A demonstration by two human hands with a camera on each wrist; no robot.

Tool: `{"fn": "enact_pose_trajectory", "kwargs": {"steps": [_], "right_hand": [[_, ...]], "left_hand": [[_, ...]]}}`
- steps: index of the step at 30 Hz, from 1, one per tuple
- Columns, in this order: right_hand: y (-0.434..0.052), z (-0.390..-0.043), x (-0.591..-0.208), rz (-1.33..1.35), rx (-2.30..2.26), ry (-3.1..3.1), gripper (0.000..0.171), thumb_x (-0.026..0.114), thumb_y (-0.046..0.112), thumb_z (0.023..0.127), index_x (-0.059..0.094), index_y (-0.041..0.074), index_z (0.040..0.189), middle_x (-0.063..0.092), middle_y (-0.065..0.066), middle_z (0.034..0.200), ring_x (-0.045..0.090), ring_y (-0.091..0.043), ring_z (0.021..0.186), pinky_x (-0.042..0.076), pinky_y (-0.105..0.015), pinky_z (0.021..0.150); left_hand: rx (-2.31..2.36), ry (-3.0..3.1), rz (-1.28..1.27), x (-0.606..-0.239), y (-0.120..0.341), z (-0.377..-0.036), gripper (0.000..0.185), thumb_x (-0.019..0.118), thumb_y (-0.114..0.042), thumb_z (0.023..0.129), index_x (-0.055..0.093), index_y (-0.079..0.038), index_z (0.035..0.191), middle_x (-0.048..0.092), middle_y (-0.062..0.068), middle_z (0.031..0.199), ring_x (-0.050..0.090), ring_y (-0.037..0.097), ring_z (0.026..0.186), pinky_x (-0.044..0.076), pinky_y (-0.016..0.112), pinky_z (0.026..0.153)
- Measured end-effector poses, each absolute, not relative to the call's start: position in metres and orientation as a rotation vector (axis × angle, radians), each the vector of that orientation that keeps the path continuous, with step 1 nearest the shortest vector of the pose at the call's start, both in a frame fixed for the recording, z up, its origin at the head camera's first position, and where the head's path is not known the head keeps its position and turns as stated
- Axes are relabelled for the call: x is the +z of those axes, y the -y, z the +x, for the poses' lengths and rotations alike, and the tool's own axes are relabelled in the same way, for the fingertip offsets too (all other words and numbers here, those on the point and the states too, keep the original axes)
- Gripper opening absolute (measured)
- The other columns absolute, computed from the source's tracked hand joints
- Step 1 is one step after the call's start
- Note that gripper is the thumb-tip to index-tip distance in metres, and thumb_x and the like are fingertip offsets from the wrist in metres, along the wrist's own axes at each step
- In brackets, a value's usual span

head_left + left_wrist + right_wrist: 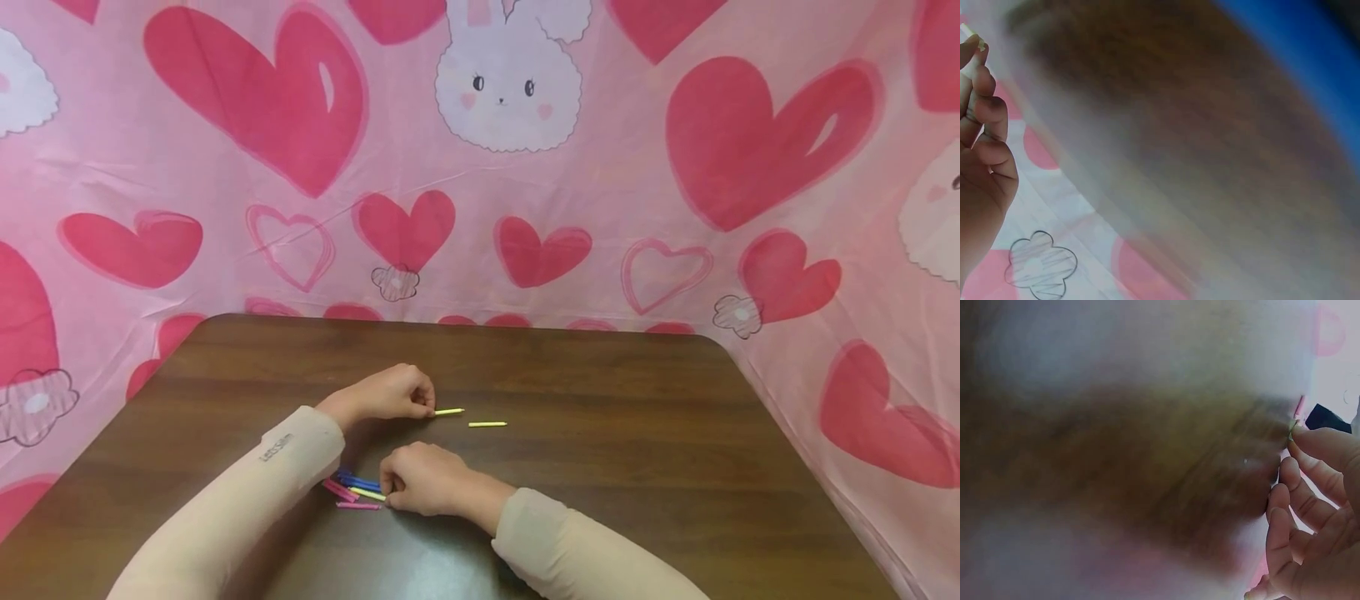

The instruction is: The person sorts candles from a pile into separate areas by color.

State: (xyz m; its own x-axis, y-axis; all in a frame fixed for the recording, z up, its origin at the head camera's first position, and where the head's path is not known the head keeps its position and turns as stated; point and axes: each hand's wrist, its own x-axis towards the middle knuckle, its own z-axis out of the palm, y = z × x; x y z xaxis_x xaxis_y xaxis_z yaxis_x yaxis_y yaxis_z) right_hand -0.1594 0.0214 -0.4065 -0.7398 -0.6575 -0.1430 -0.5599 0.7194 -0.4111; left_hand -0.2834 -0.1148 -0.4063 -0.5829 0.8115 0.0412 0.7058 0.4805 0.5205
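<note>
My left hand (393,393) pinches the near end of a thin yellow stick (450,411) between thumb and forefinger, low over the table. In the left wrist view the pale stick (971,34) shows at the fingertips. Just right of it lies a second yellow stick (487,424), roughly level with the table's back edge. Nearer the front, my right hand (427,479) pinches the end of another yellow stick (367,493) at a small pile. Blue sticks (362,482) and pink sticks (341,490) lie there, partly hidden by the right fingers and left sleeve.
The brown wooden table (637,433) reaches back to a pink curtain (480,183) printed with hearts and rabbits. My left forearm, in a cream sleeve (240,500), crosses the table's left side next to the pile. One pink stick (358,506) lies at the pile's front.
</note>
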Motion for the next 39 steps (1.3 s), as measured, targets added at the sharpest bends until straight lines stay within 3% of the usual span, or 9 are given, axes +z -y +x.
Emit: {"fn": "enact_pose_trajectory", "kwargs": {"steps": [39], "right_hand": [[-0.034,-0.162,-0.409,-0.967,-0.561,-2.656,0.018,0.069,0.009,0.084,0.062,0.019,0.07,0.047,0.012,0.057,0.042,0.001,0.052,0.037,-0.014,0.048]], "left_hand": [[0.661,-2.379,1.404,-0.409,0.059,-0.292,0.009,0.073,-0.013,0.087,0.075,-0.011,0.078,0.062,-0.009,0.064,0.044,-0.003,0.057,0.039,0.015,0.054]]}}
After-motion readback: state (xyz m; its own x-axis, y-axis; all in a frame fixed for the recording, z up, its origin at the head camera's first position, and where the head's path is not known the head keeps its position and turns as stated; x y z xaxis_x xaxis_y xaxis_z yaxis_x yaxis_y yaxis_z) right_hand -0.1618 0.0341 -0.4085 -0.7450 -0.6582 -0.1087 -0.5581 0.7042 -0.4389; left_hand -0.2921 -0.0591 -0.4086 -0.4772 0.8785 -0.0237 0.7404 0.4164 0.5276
